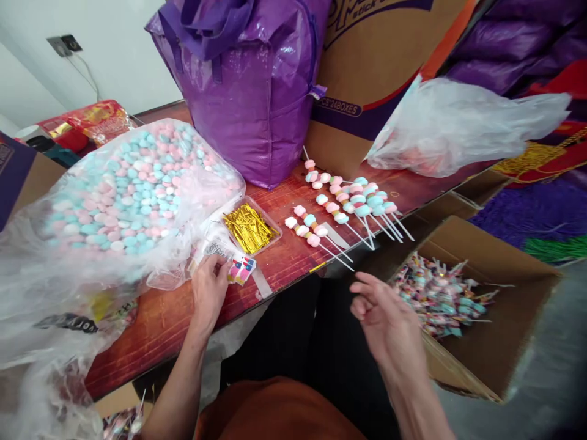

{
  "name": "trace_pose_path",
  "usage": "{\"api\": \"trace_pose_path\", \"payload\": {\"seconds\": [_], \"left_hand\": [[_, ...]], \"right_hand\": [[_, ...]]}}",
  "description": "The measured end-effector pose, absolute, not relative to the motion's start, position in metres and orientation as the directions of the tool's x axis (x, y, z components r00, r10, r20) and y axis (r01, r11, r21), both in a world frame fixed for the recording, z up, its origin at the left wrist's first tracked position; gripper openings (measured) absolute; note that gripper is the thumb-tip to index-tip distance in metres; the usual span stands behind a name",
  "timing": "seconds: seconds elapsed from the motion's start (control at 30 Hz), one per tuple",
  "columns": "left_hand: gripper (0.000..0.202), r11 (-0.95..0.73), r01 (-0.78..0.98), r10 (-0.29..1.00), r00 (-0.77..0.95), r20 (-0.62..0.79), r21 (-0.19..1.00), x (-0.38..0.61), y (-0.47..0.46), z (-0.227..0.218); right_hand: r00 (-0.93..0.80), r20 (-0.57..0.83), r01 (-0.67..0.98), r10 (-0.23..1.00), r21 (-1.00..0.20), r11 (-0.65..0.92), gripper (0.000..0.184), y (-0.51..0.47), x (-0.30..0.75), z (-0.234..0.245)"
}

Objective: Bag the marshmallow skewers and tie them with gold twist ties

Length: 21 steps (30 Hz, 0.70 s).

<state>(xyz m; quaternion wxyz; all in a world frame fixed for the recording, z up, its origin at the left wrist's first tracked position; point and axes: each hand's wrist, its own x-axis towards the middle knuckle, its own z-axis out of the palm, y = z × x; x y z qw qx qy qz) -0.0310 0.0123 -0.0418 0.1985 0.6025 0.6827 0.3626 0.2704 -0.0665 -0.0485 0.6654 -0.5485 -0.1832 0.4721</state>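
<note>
My left hand (pixel 210 286) rests on the red table's (pixel 293 256) front edge, its fingers closed on a small printed clear wrapper (pixel 229 260). Just beyond it a clear tray of gold twist ties (pixel 250 228) sits on the table. My right hand (pixel 383 315) hovers off the table edge above my lap, fingers loosely curled, with nothing visible in it. Several marshmallow skewers (pixel 346 205) in pink, white and blue lie in a row on the table past my right hand.
A big clear bag of pink and blue marshmallows (pixel 128 189) fills the left. A purple bag (pixel 250 85) and a printed carton (pixel 367 67) stand behind. A clear plastic bag (pixel 454 125) lies at right. A cardboard box (pixel 504 342) of wrapped skewers (pixel 438 293) sits lower right.
</note>
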Motion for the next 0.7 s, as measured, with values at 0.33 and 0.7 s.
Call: {"api": "trace_pose_path", "payload": {"seconds": [0.33, 0.7], "left_hand": [[0.021, 0.036, -0.011, 0.988, -0.149, -0.037, 0.999, 0.017, -0.018, -0.005], [0.038, 0.533, -0.683, 0.804, 0.225, -0.551, 0.499, 0.046, -0.022, -0.010]], "right_hand": [[0.076, -0.093, -0.216, 0.993, -0.974, -0.075, 0.018, -0.031, 0.143, -0.019], [0.169, -0.012, -0.141, 0.986, -0.990, 0.012, 0.029, -0.034, 0.164, -0.013]]}}
